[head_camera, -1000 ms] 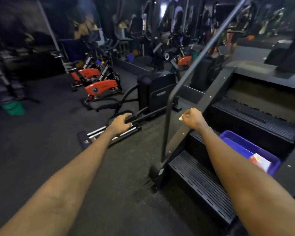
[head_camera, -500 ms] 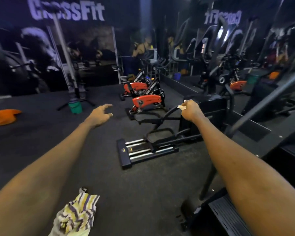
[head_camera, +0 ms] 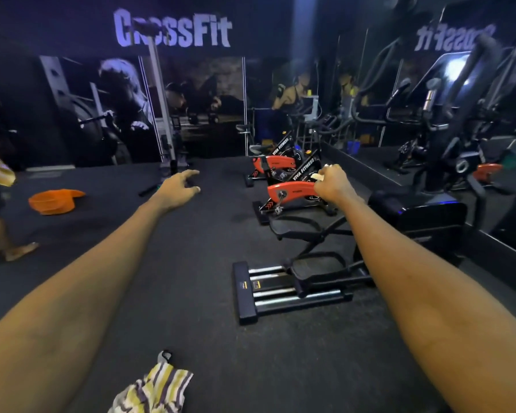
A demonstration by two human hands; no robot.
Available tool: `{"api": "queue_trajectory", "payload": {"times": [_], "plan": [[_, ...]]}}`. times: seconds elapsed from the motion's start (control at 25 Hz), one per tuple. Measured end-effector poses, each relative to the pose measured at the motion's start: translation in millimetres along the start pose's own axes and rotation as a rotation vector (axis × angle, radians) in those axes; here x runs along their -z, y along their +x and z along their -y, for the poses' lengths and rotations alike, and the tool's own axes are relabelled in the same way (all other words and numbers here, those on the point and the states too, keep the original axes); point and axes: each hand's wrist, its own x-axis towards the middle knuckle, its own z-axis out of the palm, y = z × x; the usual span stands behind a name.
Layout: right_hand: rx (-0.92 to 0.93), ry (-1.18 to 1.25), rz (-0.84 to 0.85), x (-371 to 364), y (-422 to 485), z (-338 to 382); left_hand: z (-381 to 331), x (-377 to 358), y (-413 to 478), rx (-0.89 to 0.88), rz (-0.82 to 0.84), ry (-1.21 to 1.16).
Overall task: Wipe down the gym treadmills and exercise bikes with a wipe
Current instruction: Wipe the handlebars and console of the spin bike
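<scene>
Dark floor (head_camera: 191,293) — elliptical (head_camera: 292,287), red bikes (head_camera: 292,190), orange basin (head_camera: 52,201)

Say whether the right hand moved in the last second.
Yes. The right hand, gripping the wipe, went left: from right of the elliptical housing to left of it, before the near bike.

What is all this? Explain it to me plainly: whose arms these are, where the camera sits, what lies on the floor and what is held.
There is no machine doing the work. One camera is worn on a person's head and looks forward and down, so both outstretched arms are that person's own. The left hand is open and holds nothing. The right hand is closed round a small pale wipe. The place is a dark gym. On the black floor stand a nearer red exercise bike and a farther red exercise bike, with a black stepping trainer closer to the camera. An orange object lies at the left, and a striped cloth shows at the bottom edge.
</scene>
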Motion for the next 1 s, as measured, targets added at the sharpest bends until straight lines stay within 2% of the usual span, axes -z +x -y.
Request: {"api": "queue_trajectory", "payload": {"times": [0.52, 1.0], "plan": [[-0.059, -0.077, 0.022, -163, 256, 65, 130, 9, 283, -0.055, 0.068, -0.013], [-0.061, -0.093, -0.065, -275, 530, 80, 194, -15, 599, -0.144, 0.090, -0.003]]}}
